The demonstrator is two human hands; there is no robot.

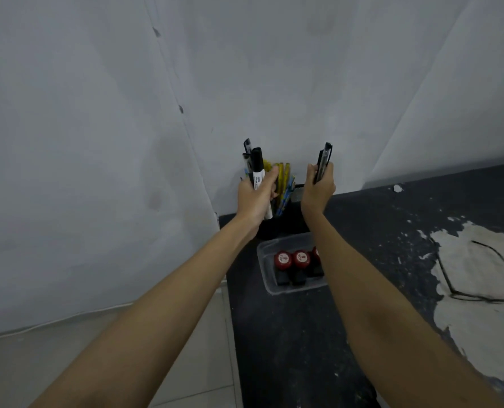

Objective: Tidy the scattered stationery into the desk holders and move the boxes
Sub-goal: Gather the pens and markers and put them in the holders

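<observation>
My left hand (255,198) grips a bundle of pens and a black-capped white marker (257,169), held upright above a black pen holder (270,226) in the desk's far corner. Yellow and blue pencils (283,184) stand in that holder, just right of my left hand. My right hand (317,188) holds two or three dark pens (324,160) upright, a little right of the holder. A clear plastic box (267,272) with three red-topped stamps (292,259) lies on the desk just in front of the holder, between my forearms.
The black desk (377,260) has peeled pale patches on its right side. A grey-white wall (97,142) rises close behind and to the left. Tiled floor (97,363) shows at lower left, beside the desk's left edge.
</observation>
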